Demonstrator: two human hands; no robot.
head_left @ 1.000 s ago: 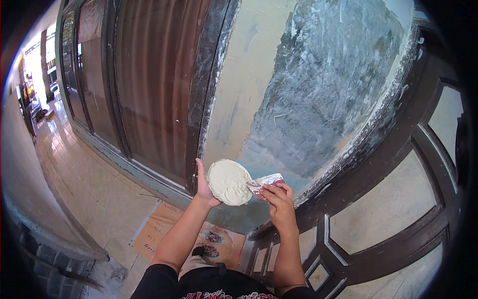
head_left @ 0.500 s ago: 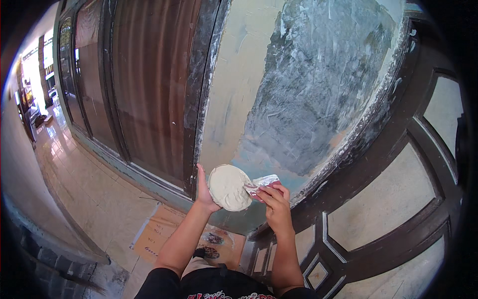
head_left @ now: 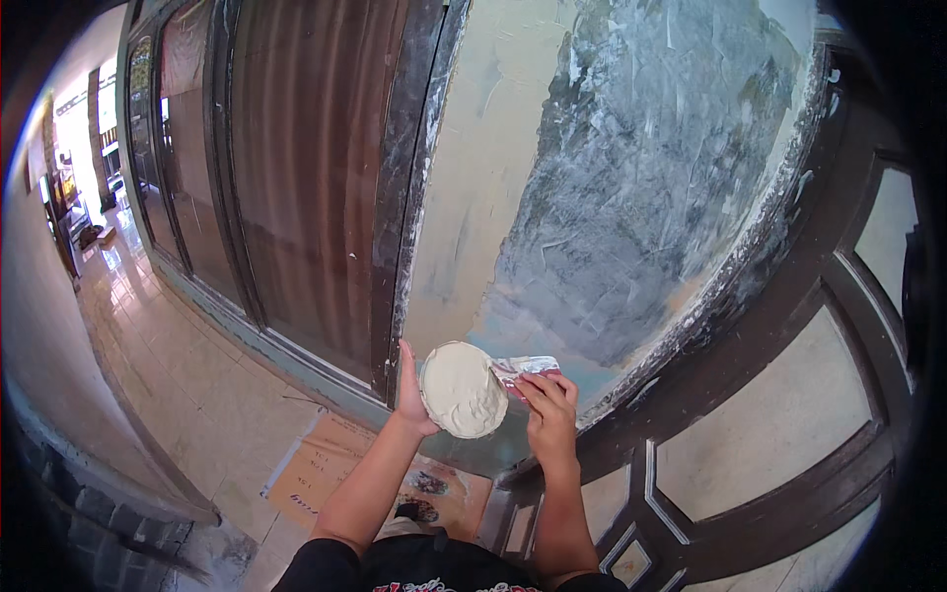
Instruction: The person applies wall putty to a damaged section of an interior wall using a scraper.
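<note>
My left hand (head_left: 412, 397) grips a round tub of cream putty (head_left: 462, 391) from its left side, thumb pointing up along the rim. The putty fills the tub and its surface is ridged and smeared. In my right hand (head_left: 548, 409) is a putty knife (head_left: 523, 369) with a reddish handle part and a pale, putty-coated blade. Its blade meets the tub's right rim. Beyond both hands stands a wall (head_left: 631, 187), a cream coated strip on its left and rough grey-blue patches on its right.
A dark-framed window (head_left: 306, 197) with a brown curtain borders the wall on the left. On the right is a dark panelled door (head_left: 760, 424). Stained cardboard (head_left: 326, 464) lies on the tiled floor (head_left: 197, 395) below my arms.
The tub and both hands sit slightly lower in the picture, as the whole view has shifted a little. The putty knife has turned a little against the tub's right rim.
</note>
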